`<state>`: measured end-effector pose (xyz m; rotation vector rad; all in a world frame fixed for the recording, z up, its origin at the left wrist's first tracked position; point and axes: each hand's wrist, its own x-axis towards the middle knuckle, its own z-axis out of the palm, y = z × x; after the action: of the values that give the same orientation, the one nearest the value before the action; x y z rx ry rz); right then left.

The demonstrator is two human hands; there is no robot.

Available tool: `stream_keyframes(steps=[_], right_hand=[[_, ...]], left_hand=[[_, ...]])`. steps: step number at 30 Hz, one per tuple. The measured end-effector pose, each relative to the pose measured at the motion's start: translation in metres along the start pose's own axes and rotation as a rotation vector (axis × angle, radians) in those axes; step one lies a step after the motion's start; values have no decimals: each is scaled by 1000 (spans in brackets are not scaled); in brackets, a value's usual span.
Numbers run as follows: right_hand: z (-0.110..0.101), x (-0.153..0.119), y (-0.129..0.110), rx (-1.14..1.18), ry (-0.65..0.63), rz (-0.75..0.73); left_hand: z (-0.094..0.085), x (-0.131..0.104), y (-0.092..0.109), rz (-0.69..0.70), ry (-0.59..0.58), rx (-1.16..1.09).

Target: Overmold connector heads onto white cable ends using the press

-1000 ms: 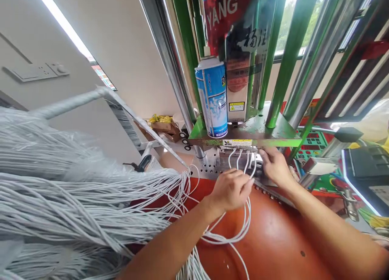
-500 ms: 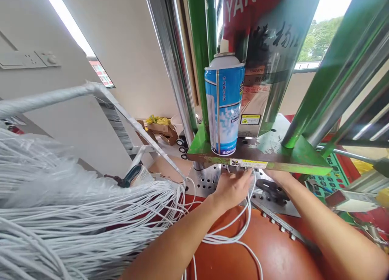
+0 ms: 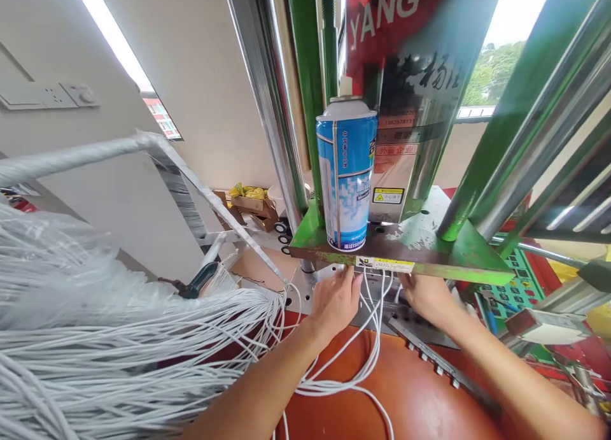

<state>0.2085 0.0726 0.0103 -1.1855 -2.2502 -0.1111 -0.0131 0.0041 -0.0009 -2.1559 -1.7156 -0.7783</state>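
Note:
My left hand (image 3: 337,300) reaches under the front edge of the green machine plate (image 3: 458,268), left of the white cables (image 3: 375,325). Its fingers are bent close together, their tips hidden, and what they grip does not show. On the cables' other side is my right hand (image 3: 424,298), also reaching beneath the plate. Its fingers are mostly out of sight. Several white cables run from under the plate, between my hands, down over the orange-red surface (image 3: 420,389). A blue and white spray can (image 3: 347,179) stands upright on the plate.
A thick bundle of white cables (image 3: 143,357) hangs at the left beside a plastic-wrapped rail (image 3: 210,201). A toothed metal bar (image 3: 429,351) lies front right. Metal columns (image 3: 272,109) flank the plate. A green button panel (image 3: 518,274) is at the right.
My left hand has moved left, away from the cables, which now hang free between my hands. The right hand shows more below the plate. The view has shifted slightly.

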Motion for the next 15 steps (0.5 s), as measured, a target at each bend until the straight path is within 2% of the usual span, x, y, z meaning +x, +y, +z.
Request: stream_keyframes(steps=[4, 7, 12, 15], right_hand=[[-2, -34, -24, -66, 31, -2], [3, -38, -32, -67, 80, -1], [6, -29, -24, 111, 83, 57], [8, -29, -16, 119, 92, 71]], left_hand=[[16, 1, 5, 19, -57, 0], [22, 4, 5, 37, -81, 30], [25, 6, 0, 79, -42, 18], [26, 6, -1, 81, 13, -5]])
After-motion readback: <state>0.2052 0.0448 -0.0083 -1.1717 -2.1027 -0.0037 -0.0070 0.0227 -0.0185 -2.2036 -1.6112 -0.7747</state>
